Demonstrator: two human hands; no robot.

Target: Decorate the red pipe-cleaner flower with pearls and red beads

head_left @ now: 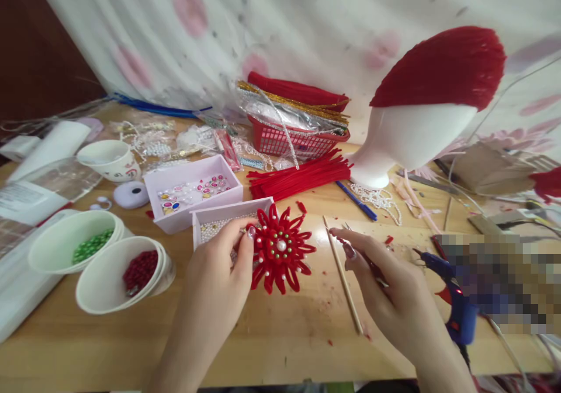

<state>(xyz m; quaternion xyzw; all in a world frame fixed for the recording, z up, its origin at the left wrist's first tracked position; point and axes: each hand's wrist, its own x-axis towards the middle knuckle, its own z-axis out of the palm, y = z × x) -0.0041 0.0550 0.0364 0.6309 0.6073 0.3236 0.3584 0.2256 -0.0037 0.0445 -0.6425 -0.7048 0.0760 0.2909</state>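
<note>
My left hand point(221, 261) pinches the left edge of a red pipe-cleaner flower point(287, 267). The flower faces me, with looped petals, a white pearl at its centre, a ring of green beads and small pearls on petals. To its right, my right hand point(388, 282) is closed around what appear to be tweezers point(347, 227); only thin metal tips show past the fingers, apart from the flower. Between hand and flower lies a thin wooden stick point(344, 279). Behind my left hand stands a pale box point(245, 209) of small pearls, partly covered.
Paper cups of green beads point(92, 247) and dark red beads point(140, 273) stand left. Another pale box point(197, 173) holds gems. Behind are red pipe cleaners point(302, 173), a red basket point(293, 138) and a white head form point(407, 135). A blue glue gun point(458, 305) stands right.
</note>
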